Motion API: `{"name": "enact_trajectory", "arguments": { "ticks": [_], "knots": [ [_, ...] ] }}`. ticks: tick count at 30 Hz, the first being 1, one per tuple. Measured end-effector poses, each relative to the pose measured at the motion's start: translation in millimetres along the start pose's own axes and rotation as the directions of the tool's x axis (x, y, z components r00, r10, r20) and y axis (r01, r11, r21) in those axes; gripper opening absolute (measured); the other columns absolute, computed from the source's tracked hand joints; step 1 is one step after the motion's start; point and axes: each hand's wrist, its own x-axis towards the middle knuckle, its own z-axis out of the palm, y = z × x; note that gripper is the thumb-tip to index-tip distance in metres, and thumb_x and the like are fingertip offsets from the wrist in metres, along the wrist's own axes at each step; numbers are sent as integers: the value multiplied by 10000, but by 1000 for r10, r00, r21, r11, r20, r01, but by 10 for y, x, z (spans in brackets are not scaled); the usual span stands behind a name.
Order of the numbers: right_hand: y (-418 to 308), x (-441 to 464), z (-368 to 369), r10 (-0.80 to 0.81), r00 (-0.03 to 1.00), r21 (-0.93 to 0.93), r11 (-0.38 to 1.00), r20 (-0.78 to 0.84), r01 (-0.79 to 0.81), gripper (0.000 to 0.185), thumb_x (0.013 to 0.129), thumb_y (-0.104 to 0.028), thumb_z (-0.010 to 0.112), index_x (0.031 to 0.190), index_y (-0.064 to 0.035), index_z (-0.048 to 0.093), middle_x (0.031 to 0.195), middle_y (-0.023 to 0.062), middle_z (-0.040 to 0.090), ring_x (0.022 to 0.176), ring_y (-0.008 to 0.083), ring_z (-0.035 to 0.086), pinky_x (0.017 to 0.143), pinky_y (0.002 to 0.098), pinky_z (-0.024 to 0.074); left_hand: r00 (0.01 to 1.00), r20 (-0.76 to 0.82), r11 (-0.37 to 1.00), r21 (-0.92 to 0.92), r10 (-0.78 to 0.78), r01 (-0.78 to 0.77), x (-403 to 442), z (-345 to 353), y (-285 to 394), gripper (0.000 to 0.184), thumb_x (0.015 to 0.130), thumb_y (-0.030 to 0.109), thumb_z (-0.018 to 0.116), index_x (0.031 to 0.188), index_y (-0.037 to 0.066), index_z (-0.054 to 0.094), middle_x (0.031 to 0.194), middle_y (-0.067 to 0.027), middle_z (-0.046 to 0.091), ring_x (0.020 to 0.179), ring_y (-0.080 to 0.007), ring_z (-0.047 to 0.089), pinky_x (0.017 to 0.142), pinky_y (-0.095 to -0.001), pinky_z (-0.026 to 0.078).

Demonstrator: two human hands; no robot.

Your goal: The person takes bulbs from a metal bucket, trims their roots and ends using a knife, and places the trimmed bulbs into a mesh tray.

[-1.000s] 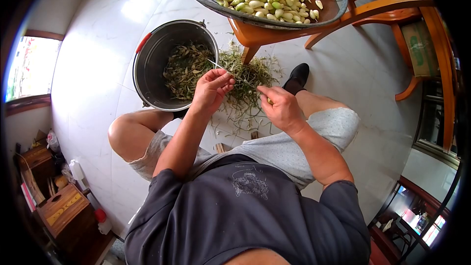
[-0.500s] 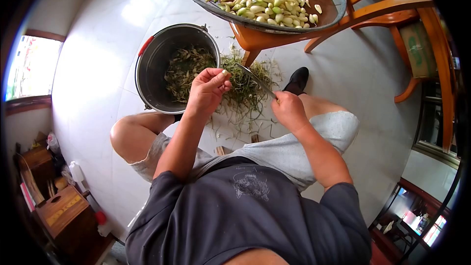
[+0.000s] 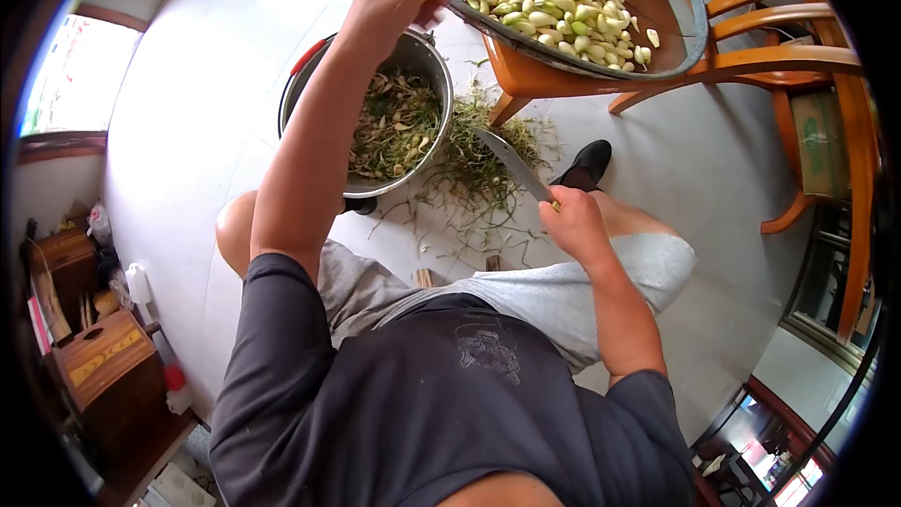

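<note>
My right hand (image 3: 575,221) is wrapped round the handle of a knife (image 3: 514,165), its blade pointing up and left over a heap of green trimmings (image 3: 483,155). At the left rim of a round mesh basket (image 3: 695,14) is my left hand (image 3: 399,2). Motion smears its fingers, so I cannot tell whether a bulb is in them. Peeled, pale green-white bulbs (image 3: 563,9) lie piled in the basket. Below my left hand, partly hidden by the forearm, a metal bucket (image 3: 447,84) holds trimmings and small bulbs (image 3: 399,122).
The basket rests on a wooden chair (image 3: 554,75). Another wooden chair (image 3: 798,58) stands at the right, with a cardboard box (image 3: 819,145) by it. My shoe (image 3: 591,160) is beside the trimmings on the tiled floor. A wooden box (image 3: 103,357) is at the far left.
My left hand has moved up from beside the bucket, where it pinched a small pale bulb, to the basket's rim. The knife stays in my right hand; the view has shifted slightly.
</note>
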Motion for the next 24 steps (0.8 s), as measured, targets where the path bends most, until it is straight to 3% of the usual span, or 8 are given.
{"name": "enact_trajectory", "arguments": {
  "ticks": [4,6,8,11,17,20,23,24],
  "knots": [
    [-27,-5,-20,1,1000,55,998,25,-3,185,792,-158,582,883,-3,625,671,184,585,624,306,596,607,374,461,895,100,870,302,-435,390,-154,-334,-1454,187,825,167,621,884,-4,667,617,-90,616,559,-164,599,534,-297,499],
    [-44,28,4,11,998,35,999,56,-13,184,788,-174,578,856,-9,620,691,205,586,681,361,593,623,430,456,939,46,792,552,-342,261,-346,-306,-2343,180,806,128,595,934,32,677,636,-124,628,616,-271,634,604,-368,519],
    [-67,39,26,11,997,20,1000,72,-13,184,787,-183,579,849,-15,622,705,212,589,707,385,591,630,458,453,970,162,714,700,-180,16,-534,-339,-2961,248,777,68,550,993,59,670,789,-177,648,799,-364,636,720,-415,513],
    [-88,78,48,-1,997,13,1000,78,0,182,791,-175,585,869,-15,624,709,198,588,685,360,587,621,430,452,935,136,567,820,-328,79,-624,-277,-3040,307,740,17,534,1029,30,636,1095,-218,568,995,-377,571,819,-437,479],
    [-156,134,38,-14,995,48,999,94,10,179,791,-150,590,888,0,609,720,185,581,656,328,578,608,380,450,942,96,464,883,-321,68,-614,-183,-2981,224,730,26,572,948,22,621,1076,-220,539,941,-388,576,791,-456,481],
    [-138,118,36,-27,996,51,998,79,23,176,791,-146,592,882,4,610,732,185,584,659,325,580,607,378,451,963,80,550,832,-257,78,-633,-234,-2778,214,734,48,584,942,21,624,1012,-230,574,918,-390,580,775,-442,493],
    [-128,85,17,-58,998,88,995,15,56,175,797,-137,593,892,8,616,736,179,586,654,302,585,600,366,452,979,46,651,753,-197,95,-601,-385,-2696,184,782,107,607,928,-5,616,892,-181,626,798,-314,628,691,-374,521],
    [-145,65,6,-73,997,120,990,-18,75,177,800,-131,593,906,9,621,736,174,588,651,289,588,595,358,451,950,5,758,604,-314,247,-609,-391,-2523,185,800,123,604,927,-12,615,862,-157,632,756,-277,630,663,-345,521]
  ]
}}
